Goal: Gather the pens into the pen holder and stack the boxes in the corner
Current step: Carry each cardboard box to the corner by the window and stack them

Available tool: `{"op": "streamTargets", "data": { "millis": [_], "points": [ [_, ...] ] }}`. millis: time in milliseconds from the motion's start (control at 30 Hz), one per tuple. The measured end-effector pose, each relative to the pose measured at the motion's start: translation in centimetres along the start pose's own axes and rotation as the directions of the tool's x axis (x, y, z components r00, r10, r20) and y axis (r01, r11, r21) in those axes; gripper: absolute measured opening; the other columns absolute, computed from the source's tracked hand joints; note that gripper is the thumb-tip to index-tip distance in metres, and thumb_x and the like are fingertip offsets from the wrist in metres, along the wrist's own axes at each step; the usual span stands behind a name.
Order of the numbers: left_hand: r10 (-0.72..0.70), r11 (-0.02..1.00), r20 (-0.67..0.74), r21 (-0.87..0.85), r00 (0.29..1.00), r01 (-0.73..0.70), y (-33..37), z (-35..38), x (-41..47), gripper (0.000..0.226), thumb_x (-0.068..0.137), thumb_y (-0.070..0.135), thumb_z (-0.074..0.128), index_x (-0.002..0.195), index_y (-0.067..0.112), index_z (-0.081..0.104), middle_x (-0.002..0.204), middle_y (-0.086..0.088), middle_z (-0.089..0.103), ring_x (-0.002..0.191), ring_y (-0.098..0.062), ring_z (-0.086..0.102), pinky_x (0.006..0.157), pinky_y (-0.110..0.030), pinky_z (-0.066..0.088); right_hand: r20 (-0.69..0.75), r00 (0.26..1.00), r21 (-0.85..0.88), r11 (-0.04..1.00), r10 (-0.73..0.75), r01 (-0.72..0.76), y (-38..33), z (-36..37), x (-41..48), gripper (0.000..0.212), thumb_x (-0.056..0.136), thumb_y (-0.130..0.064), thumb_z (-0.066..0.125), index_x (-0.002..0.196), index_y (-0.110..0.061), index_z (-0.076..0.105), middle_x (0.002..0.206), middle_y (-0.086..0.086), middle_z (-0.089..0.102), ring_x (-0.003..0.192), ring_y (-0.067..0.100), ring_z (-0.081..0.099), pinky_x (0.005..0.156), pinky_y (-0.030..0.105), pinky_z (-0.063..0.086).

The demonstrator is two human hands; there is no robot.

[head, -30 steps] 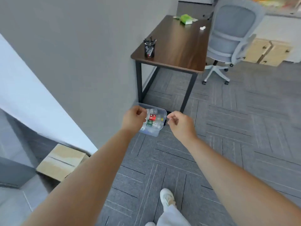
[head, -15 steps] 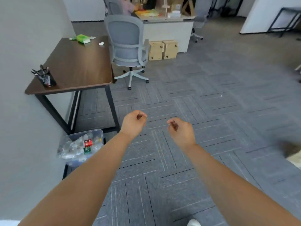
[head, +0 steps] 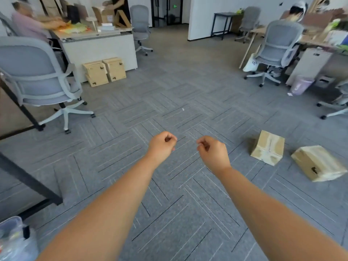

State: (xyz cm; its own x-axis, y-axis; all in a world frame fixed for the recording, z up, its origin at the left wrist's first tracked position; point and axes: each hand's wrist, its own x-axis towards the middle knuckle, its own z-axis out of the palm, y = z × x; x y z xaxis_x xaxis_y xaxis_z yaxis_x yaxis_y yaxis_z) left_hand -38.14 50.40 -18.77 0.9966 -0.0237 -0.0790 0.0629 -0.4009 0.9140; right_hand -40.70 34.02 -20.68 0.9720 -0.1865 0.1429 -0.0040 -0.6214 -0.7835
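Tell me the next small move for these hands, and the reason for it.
Probably step toward the taped cardboard box lying on the carpet ahead to the right and reach for it. Both the left hand and right hand are loosely curled and hold nothing, and that box, with a second box beside it, is loose on the floor, unstacked.

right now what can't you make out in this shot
All in the head view:
- Clear plastic bin: cut off by the bottom-left edge, contents blurred.
- Desk frame: only its black legs show; the top, and any pen holder on it, is out of frame.
- Two cardboard boxes on the carpet: motion blur hides any labels.
- Left hand and right hand: curled shut, apparently empty.
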Motion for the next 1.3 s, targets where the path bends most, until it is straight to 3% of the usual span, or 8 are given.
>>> {"op": "streamTargets", "data": {
  "millis": [167, 300, 433, 600, 967, 1033, 1133, 1300],
  "points": [
    [0.051, 0.999, 0.153, 0.011, 0.987, -0.053, 4.0, 8.2, 4.8, 0.024, 0.091, 0.011, 0.050, 0.070, 0.021, 0.053, 0.064, 0.004, 0.055, 0.058, -0.009, 0.052, 0.060, -0.024, 0.039, -0.120, 0.986, 0.001, 0.993, 0.116, -0.117, 5.6, -6.2, 3.8, 0.018, 0.087, -0.010, 0.051, 0.093, -0.015, 0.067, 0.080, 0.010, 0.071, 0.074, 0.027, 0.063, 0.072, 0.036, 0.054],
    [0.083, 0.996, 0.262, 0.006, 0.961, -0.088, 6.6, 13.5, 8.4, 0.026, 0.090, 0.011, 0.051, 0.068, 0.023, 0.052, 0.064, 0.003, 0.055, 0.062, -0.015, 0.053, 0.072, -0.031, 0.044, -0.198, 0.965, -0.006, 0.985, 0.170, -0.175, 9.0, -10.2, 6.7, 0.017, 0.087, -0.010, 0.051, 0.091, -0.015, 0.066, 0.074, 0.009, 0.069, 0.067, 0.026, 0.059, 0.069, 0.035, 0.052],
    [0.117, 0.992, 0.322, 0.000, 0.939, -0.124, 8.5, 17.8, 12.7, 0.025, 0.091, 0.013, 0.051, 0.068, 0.023, 0.052, 0.064, 0.004, 0.055, 0.060, -0.011, 0.054, 0.064, -0.026, 0.041, -0.255, 0.943, -0.023, 0.974, 0.214, -0.227, 11.6, -13.0, 9.7, 0.016, 0.088, -0.010, 0.051, 0.093, -0.014, 0.066, 0.073, 0.004, 0.065, 0.063, 0.017, 0.055, 0.066, 0.031, 0.049],
    [0.184, 0.981, 0.386, -0.013, 0.904, -0.194, 10.6, 21.9, 20.1, 0.017, 0.092, 0.014, 0.051, 0.075, 0.017, 0.054, 0.067, 0.005, 0.055, 0.057, -0.006, 0.056, 0.049, -0.008, 0.040, -0.345, 0.900, -0.019, 0.957, 0.265, -0.289, 14.3, -14.8, 15.4, 0.017, 0.088, -0.009, 0.050, 0.093, -0.012, 0.066, 0.079, 0.009, 0.069, 0.069, 0.022, 0.058, 0.068, 0.034, 0.050],
    [0.262, 0.939, 0.569, 0.037, 0.779, -0.343, 17.4, 27.9, 39.2, 0.018, 0.092, 0.019, 0.050, 0.074, 0.020, 0.054, 0.073, 0.004, 0.057, 0.065, -0.010, 0.058, 0.060, -0.023, 0.042, -0.494, 0.790, 0.044, 0.917, 0.365, -0.396, 17.0, -15.9, 33.3, 0.017, 0.086, -0.006, 0.051, 0.089, -0.013, 0.066, 0.078, 0.016, 0.071, 0.072, 0.030, 0.063, 0.070, 0.040, 0.054],
    [0.268, 0.935, 0.579, 0.035, 0.770, -0.353, 18.1, 28.8, 42.0, 0.014, 0.093, 0.020, 0.050, 0.080, 0.016, 0.056, 0.077, 0.002, 0.059, 0.068, -0.012, 0.059, 0.063, -0.025, 0.043, -0.506, 0.780, 0.055, 0.916, 0.368, -0.396, 17.5, -16.3, 35.9, 0.018, 0.086, -0.005, 0.050, 0.090, -0.011, 0.066, 0.079, 0.016, 0.071, 0.072, 0.030, 0.062, 0.071, 0.039, 0.053],
    [0.264, 0.936, 0.588, 0.034, 0.764, -0.350, 18.9, 30.6, 45.6, 0.020, 0.092, 0.021, 0.051, 0.072, 0.023, 0.053, 0.073, 0.006, 0.059, 0.072, -0.013, 0.061, 0.070, -0.028, 0.047, -0.500, 0.776, 0.061, 0.909, 0.385, -0.411, 18.6, -16.8, 39.4, 0.019, 0.086, -0.005, 0.049, 0.091, -0.012, 0.066, 0.080, 0.016, 0.071, 0.073, 0.030, 0.063, 0.072, 0.038, 0.053],
    [0.251, 0.939, 0.606, 0.036, 0.755, -0.341, 20.1, 34.6, 50.9, 0.023, 0.092, 0.019, 0.051, 0.069, 0.025, 0.051, 0.072, 0.008, 0.057, 0.066, -0.010, 0.058, 0.068, -0.025, 0.045, -0.501, 0.767, 0.057, 0.900, 0.401, -0.433, 22.0, -17.9, 45.2, 0.018, 0.086, -0.006, 0.049, 0.089, -0.012, 0.066, 0.079, 0.017, 0.071, 0.075, 0.030, 0.064, 0.074, 0.039, 0.054]
  ]
}}
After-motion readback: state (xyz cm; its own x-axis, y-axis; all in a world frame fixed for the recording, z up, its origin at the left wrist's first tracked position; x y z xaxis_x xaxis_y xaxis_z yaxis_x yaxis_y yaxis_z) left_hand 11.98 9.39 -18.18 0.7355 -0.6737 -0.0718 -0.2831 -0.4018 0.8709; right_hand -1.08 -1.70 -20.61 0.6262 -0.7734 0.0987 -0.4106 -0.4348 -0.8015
